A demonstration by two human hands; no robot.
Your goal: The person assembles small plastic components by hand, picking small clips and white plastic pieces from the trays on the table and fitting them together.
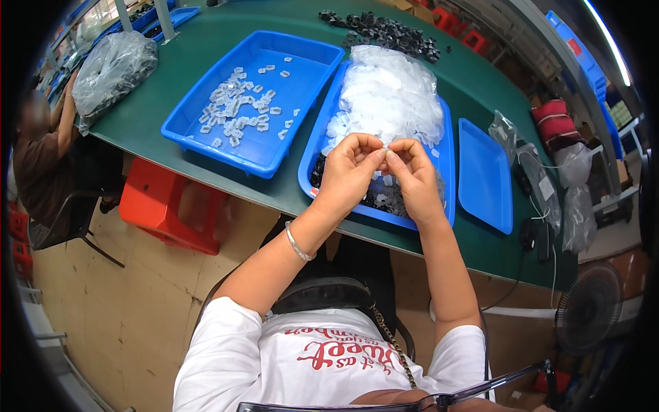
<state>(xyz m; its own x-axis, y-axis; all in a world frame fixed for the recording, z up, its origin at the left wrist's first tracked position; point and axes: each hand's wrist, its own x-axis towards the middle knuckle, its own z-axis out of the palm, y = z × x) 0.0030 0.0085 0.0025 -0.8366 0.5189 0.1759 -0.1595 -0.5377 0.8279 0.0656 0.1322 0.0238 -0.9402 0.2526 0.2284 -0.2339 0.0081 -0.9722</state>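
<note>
Translucent white plastic pieces (pixel 388 96) lie heaped in the far end of the middle blue tray (pixel 449 165), with small black parts (pixel 384 196) at its near end, and above that tray the left hand (pixel 349 173) and the right hand (pixel 416 177) meet fingertip to fingertip, each pinching a small clear piece (pixel 385 149) between thumb and forefinger. Left of the middle tray on the green worktop (pixel 206 41) sits a second blue tray (pixel 199 130) holding scattered clear pieces, right of it lies a flat blue lid (pixel 484 175), and beyond it is a pile of black parts (pixel 384 31).
</note>
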